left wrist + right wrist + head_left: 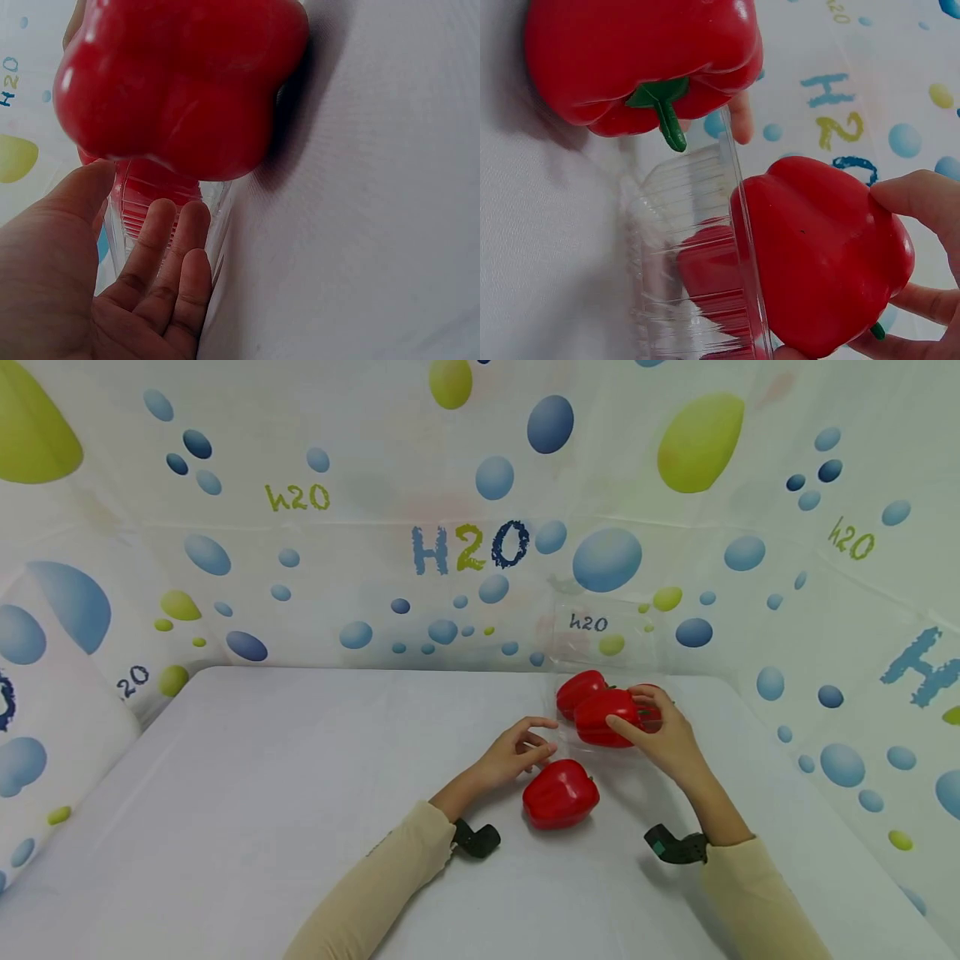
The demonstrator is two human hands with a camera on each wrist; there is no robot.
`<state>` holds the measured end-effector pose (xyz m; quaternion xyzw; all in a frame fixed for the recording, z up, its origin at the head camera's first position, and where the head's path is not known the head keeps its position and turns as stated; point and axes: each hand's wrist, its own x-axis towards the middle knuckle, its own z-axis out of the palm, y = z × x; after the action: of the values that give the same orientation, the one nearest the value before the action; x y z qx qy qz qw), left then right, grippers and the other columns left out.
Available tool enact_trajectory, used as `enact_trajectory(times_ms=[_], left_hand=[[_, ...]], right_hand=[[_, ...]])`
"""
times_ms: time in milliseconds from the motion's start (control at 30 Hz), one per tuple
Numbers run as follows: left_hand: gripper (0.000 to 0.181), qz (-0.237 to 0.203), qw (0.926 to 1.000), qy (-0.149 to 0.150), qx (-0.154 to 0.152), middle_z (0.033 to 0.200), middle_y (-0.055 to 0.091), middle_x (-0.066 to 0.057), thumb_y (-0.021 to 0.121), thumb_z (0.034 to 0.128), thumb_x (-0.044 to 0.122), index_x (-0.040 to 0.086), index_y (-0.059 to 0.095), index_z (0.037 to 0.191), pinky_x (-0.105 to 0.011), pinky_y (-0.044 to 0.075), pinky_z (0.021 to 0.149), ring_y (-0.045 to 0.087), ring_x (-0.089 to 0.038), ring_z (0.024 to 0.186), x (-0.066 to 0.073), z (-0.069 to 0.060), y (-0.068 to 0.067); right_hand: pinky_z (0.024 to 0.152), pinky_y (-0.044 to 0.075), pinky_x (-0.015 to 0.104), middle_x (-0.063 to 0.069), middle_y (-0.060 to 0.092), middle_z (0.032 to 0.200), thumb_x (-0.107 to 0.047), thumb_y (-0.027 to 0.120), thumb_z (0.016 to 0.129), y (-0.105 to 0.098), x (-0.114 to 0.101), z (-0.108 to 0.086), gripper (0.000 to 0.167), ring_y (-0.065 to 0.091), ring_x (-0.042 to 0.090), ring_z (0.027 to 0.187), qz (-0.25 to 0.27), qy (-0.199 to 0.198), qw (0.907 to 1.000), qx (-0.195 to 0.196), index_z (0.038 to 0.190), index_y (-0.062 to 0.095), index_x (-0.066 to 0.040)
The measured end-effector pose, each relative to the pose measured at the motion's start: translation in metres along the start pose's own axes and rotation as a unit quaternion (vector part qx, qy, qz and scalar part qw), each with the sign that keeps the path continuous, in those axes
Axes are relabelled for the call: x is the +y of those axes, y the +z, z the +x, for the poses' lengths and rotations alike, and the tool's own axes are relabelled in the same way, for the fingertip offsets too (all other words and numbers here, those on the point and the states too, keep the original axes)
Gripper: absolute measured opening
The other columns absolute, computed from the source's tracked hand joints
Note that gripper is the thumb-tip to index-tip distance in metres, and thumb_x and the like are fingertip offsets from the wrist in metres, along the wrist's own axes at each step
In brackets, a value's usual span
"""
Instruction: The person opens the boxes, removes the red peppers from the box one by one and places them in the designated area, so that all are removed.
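My right hand (667,735) grips a red bell pepper (602,718) at its stem end, fingers on one side and thumb on the other. That pepper is at the rim of a clear plastic container (686,172). Inside the container, other red peppers (577,690) show, partly hidden behind the held one. My left hand (508,758) is by the container's left side, fingers loosely bent and holding nothing. Another red bell pepper (561,795) with a green stem (671,127) lies on the table in front of the container, close to the left hand.
The container's transparent lid (626,647) stands raised at the back, against the patterned backdrop (360,585). A white cloth covers the table (262,793). Dark wrist cameras (477,841) are strapped below both hands.
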<state>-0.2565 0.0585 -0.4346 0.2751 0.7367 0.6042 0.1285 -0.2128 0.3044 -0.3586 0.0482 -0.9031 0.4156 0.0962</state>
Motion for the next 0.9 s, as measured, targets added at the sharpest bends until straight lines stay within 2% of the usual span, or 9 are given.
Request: enact_trajectory(times_ms=[233,567,733,900], left_hand=[[0.041,0.002,1.0000,0.001,0.009,0.110,0.066,-0.017,0.059,0.0986,0.019,0.016,0.048,0.138,-0.025,0.049,0.070,0.067,-0.024,0.091,-0.005,0.001,0.001],[0.040,0.005,1.0000,0.005,0.006,0.109,0.067,-0.016,0.059,0.0984,0.017,0.015,0.048,0.137,-0.023,0.050,0.070,0.067,-0.018,0.087,-0.004,0.000,0.000],[0.040,0.006,1.0000,0.005,0.005,0.109,0.067,-0.017,0.058,0.0986,0.018,0.015,0.048,0.137,-0.023,0.050,0.070,0.067,-0.018,0.087,-0.003,0.000,-0.001],[0.040,0.005,1.0000,0.001,0.005,0.109,0.067,-0.016,0.058,0.0987,0.019,0.016,0.048,0.137,-0.024,0.050,0.070,0.067,-0.021,0.088,-0.001,-0.001,-0.002]], right_hand=[[0.096,0.047,0.053,0.023,0.048,0.138,-0.034,0.068,0.091,-0.006,-0.002,-0.002,0.064,0.049,0.039,0.119,-0.003,0.002,0.9999,-0.012,0.142,0.039,-0.007],[0.092,0.050,0.054,0.025,0.045,0.141,-0.039,0.066,0.091,-0.016,-0.007,-0.005,0.069,0.048,0.043,0.121,-0.010,0.022,0.9992,-0.033,0.144,0.037,-0.007],[0.086,0.054,0.050,0.025,0.045,0.141,-0.039,0.067,0.091,-0.021,-0.010,-0.006,0.070,0.049,0.043,0.119,-0.011,0.027,0.9985,-0.047,0.145,0.036,-0.007],[0.086,0.054,0.048,0.024,0.046,0.139,-0.038,0.068,0.091,-0.025,-0.011,-0.006,0.069,0.049,0.042,0.119,-0.010,0.021,0.9978,-0.063,0.144,0.037,-0.006]])
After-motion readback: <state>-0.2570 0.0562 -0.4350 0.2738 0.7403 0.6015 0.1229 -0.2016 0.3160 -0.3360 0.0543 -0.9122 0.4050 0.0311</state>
